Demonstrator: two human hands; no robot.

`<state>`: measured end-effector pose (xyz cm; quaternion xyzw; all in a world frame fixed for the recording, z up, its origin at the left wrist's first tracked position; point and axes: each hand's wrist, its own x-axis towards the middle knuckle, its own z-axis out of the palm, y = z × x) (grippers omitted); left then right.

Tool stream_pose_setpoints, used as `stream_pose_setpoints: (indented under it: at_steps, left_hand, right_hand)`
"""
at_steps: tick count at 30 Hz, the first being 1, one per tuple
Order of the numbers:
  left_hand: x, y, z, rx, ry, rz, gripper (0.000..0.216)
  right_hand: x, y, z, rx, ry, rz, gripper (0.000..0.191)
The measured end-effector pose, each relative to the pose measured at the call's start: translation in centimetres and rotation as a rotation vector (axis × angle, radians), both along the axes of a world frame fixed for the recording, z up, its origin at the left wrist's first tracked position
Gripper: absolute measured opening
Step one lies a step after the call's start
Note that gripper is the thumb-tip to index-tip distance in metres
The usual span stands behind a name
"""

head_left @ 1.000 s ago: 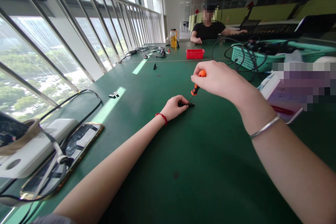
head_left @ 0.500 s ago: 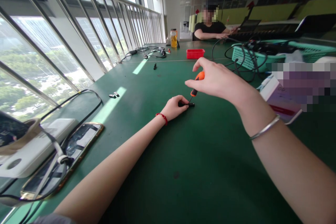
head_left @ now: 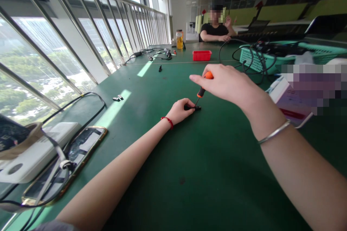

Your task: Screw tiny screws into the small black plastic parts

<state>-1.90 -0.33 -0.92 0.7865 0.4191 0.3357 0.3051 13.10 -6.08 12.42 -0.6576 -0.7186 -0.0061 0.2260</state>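
Observation:
My left hand, a red string bracelet at its wrist, pinches a small black part against the green tabletop. Much of that part is hidden by the fingers. A screwdriver with an orange and black handle stands tilted, its tip down at the black part by my left fingertips. My right hand is around the top of the handle, thumb stretched out to the left and the other fingers largely out of sight behind it. A silver bangle circles the right wrist.
Small black pieces and another black bit lie on the table. A phone, a white device and cables are at left. Farther off are a red tray, a jar, a teal basket, a white box and a seated person.
My right hand has turned about the screwdriver handle: the thumb moved up and the index finger curled in. My left hand stays put. The person across the table has raised a hand.

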Motion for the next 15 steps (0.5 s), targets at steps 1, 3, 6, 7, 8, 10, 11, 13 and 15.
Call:
stream_pose_setpoints:
  at_steps: [1, 3, 6, 7, 8, 10, 11, 13, 15]
  left_hand:
    - [0.0, 0.0, 0.0, 0.0, 0.003, 0.003, 0.008]
    - [-0.01, -0.02, 0.0, -0.001, 0.007, 0.007, 0.009]
    - [-0.01, -0.06, 0.04, -0.006, 0.009, 0.006, 0.009]
    - [-0.01, -0.08, 0.06, -0.006, 0.007, 0.005, 0.009]
    - [0.0, -0.09, 0.08, -0.006, 0.006, 0.004, 0.009]
    - [0.01, -0.12, 0.14, -0.002, 0.005, 0.005, 0.009]
    - [0.02, -0.13, 0.16, 0.0, 0.007, 0.005, 0.009]
    - [0.01, -0.12, 0.17, 0.002, 0.011, 0.006, 0.009]
    - [0.0, -0.08, 0.14, 0.001, 0.013, 0.006, 0.009]
  right_hand:
    - [0.0, 0.0, 0.04, -0.007, 0.003, -0.014, 0.038]
    - [0.04, 0.07, 0.02, -0.009, 0.016, -0.011, 0.032]
    - [0.09, 0.31, -0.24, 0.038, 0.051, 0.041, 0.021]
    - [0.08, 0.37, -0.33, 0.055, 0.062, 0.055, 0.023]
    - [0.05, 0.41, -0.39, 0.067, 0.072, 0.059, 0.026]
    - [-0.01, 0.41, -0.4, 0.058, 0.076, 0.033, 0.028]
    - [-0.02, 0.38, -0.38, 0.043, 0.07, 0.012, 0.029]
    - [0.01, 0.34, -0.36, 0.029, 0.048, -0.017, 0.029]
    - [0.07, 0.38, -0.46, 0.072, 0.032, 0.005, 0.024]
